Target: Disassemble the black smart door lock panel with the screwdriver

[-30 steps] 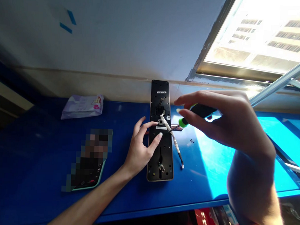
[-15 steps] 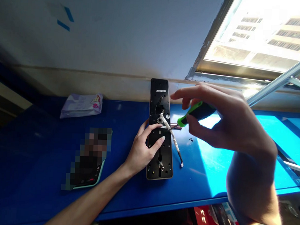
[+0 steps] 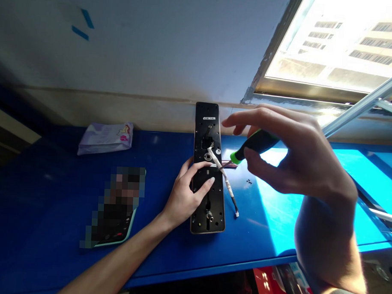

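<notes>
A long black door lock panel (image 3: 209, 190) stands on the blue table, its screw-studded back toward me. My left hand (image 3: 188, 194) grips it from the left side, with finger and thumb pressed on its face. A white-wrapped cable (image 3: 225, 178) comes out of the panel's middle and hangs down its right side to a small white plug. My right hand (image 3: 295, 146) is closed around the black and green handle of a screwdriver (image 3: 258, 142). The screwdriver tilts down to the left, and its tip meets the panel face beside the cable. Whether a screw sits under the tip cannot be seen.
Several tiny dark screws (image 3: 249, 181) lie on the table right of the panel. A phone (image 3: 128, 230) and a purple-white packet (image 3: 106, 137) are at the left. A metal frame (image 3: 361, 105) leans by the window on the right. The wall rises behind.
The screwdriver handle has turned a little in my right hand, showing less of its green patch. My left hand keeps its hold on the panel. The whole view has shifted slightly.
</notes>
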Available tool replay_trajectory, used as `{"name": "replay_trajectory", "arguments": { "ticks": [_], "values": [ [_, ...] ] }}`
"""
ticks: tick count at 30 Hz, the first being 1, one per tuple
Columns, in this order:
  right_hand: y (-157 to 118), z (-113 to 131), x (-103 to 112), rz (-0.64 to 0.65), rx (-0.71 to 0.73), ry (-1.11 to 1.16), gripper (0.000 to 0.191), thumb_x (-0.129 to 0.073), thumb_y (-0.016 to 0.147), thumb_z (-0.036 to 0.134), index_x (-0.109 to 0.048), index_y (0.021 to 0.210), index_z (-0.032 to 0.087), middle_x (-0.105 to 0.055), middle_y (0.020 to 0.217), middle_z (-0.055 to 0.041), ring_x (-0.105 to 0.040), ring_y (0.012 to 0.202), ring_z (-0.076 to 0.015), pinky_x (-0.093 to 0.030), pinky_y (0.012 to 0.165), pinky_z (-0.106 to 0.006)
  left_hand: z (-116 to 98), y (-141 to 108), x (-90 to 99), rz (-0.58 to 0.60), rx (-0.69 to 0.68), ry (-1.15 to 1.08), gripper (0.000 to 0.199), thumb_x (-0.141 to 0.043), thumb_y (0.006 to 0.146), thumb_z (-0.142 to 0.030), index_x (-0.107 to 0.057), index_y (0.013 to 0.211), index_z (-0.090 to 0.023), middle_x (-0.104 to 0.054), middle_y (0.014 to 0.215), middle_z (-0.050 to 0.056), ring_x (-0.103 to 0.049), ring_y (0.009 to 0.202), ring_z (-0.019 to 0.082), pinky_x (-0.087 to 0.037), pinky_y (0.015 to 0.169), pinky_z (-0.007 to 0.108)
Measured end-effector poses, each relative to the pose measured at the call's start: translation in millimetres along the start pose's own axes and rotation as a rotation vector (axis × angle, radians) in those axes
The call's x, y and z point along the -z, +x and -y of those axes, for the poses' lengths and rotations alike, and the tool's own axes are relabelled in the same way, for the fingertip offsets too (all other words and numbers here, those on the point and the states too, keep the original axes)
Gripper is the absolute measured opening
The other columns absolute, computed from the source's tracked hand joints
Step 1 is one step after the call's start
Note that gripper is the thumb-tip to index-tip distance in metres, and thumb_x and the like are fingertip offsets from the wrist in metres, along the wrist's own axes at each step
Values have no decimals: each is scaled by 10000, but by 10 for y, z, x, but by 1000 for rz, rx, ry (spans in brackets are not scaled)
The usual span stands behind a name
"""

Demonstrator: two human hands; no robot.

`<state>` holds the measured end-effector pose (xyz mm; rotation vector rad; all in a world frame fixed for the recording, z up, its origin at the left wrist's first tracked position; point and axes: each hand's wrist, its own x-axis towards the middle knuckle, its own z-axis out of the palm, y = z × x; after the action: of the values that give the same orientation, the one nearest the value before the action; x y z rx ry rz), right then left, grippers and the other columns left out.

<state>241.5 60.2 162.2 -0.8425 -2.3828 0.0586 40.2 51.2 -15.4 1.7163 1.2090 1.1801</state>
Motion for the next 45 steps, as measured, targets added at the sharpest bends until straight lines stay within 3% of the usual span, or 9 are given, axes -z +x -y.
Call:
{"name": "replay_trajectory", "arguments": {
  "ticks": [5, 10, 16, 19, 22, 29, 35, 41, 45],
  "values": [
    [-5, -29, -36, -45, -41, 12, 107, -703, 980, 285, -771, 1036, 223, -772, 837, 14, -685, 642, -117, -548, 619, -283, -6, 0, 9, -2, -9, 21, 313, -683, 968, -352, -680, 1279, -320, -570, 1481, 60, -581, 1383, 263, -469, 1208, 454],
    [-11, -19, -1, 14, 40, 77, 445, -627, 882, 77, -680, 1308, 195, -775, 1133, -53, -733, 879, -162, -597, 747, -313, 7, -6, 14, 1, 4, 12, 317, -682, 969, -357, -679, 1285, -327, -548, 1500, 54, -575, 1390, 255, -477, 1200, 436],
    [-6, -24, -11, -41, -45, -3, 142, -711, 973, 361, -767, 986, 231, -756, 813, -3, -676, 649, -144, -534, 606, -319, 1, -2, 8, 1, -2, 27, 316, -685, 969, -363, -679, 1282, -325, -554, 1490, 54, -576, 1388, 259, -469, 1208, 440],
    [-10, -23, -12, -42, -29, 28, 142, -655, 997, 243, -764, 1085, 219, -783, 902, -5, -701, 704, -131, -554, 647, -298, 1, -6, 13, 3, 1, 22, 318, -682, 971, -364, -678, 1287, -328, -544, 1503, 51, -569, 1397, 258, -464, 1212, 435],
    [-6, 0, 7, 4, 8, 50, 400, -634, 895, 81, -686, 1280, 176, -770, 1088, -54, -720, 884, -164, -594, 759, -314, 4, -10, 16, 0, 9, 13, 322, -686, 970, -366, -679, 1290, -327, -535, 1508, 51, -565, 1397, 253, -461, 1213, 433],
    [4, -26, -30, -65, 0, -1, 153, -713, 984, 334, -763, 965, 191, -749, 780, 6, -654, 620, -111, -507, 586, -279, 6, -6, 10, 3, 9, 12, 331, -691, 967, -371, -675, 1294, -327, -533, 1507, 47, -556, 1405, 257, -445, 1229, 441],
    [-12, -33, -24, -25, 65, 76, 383, -624, 892, 91, -684, 1260, 177, -767, 1092, -55, -727, 868, -152, -586, 721, -283, 21, -8, 7, -2, 7, 22, 331, -688, 968, -379, -672, 1297, -349, -518, 1523, 36, -544, 1425, 259, -443, 1234, 440],
    [2, -25, -33, -71, -8, -10, 127, -748, 950, 313, -763, 994, 195, -752, 793, -3, -670, 630, -134, -530, 595, -293, 5, -12, 14, -3, -2, 46, 328, -686, 971, -372, -672, 1297, -343, -532, 1509, 41, -549, 1420, 257, -443, 1234, 438],
    [-4, -27, -26, -55, 6, 10, 197, -661, 948, 167, -740, 1125, 200, -786, 951, -17, -724, 750, -138, -570, 662, -274, 14, -9, 17, 2, -6, 29, 329, -686, 972, -375, -672, 1299, -344, -518, 1519, 40, -542, 1426, 254, -440, 1236, 437]
  ]
}}
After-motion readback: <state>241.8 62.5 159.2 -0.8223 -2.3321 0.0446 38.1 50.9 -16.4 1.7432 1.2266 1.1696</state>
